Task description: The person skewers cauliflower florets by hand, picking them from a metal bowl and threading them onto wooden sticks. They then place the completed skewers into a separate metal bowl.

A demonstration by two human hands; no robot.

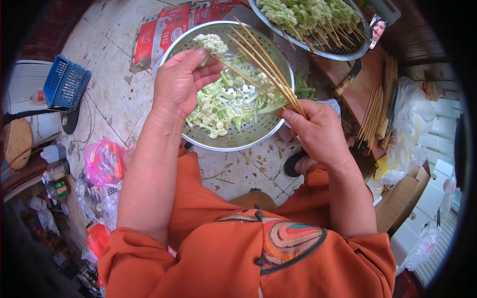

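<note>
My left hand [181, 82] pinches a cauliflower floret [211, 43] between thumb and fingers, above the left part of a metal colander [271, 130]. My right hand [318, 130] is closed round several bamboo skewers [266, 67] that fan out up and to the left. One skewer runs across from the right hand to the held floret; its tip is hidden there. A green-white cauliflower piece [273, 105] lies by my right fingers, seemingly on a skewer. Loose cauliflower florets [218, 110] lie in the colander beneath both hands.
Another metal bowl [343, 57] at the top holds skewered cauliflower [310, 20]. On the right are a phone [377, 31], a knife [348, 78], a bundle of skewers [370, 116] and plastic bags [412, 111]. A blue basket [65, 82] and pink bag [104, 161] stand left.
</note>
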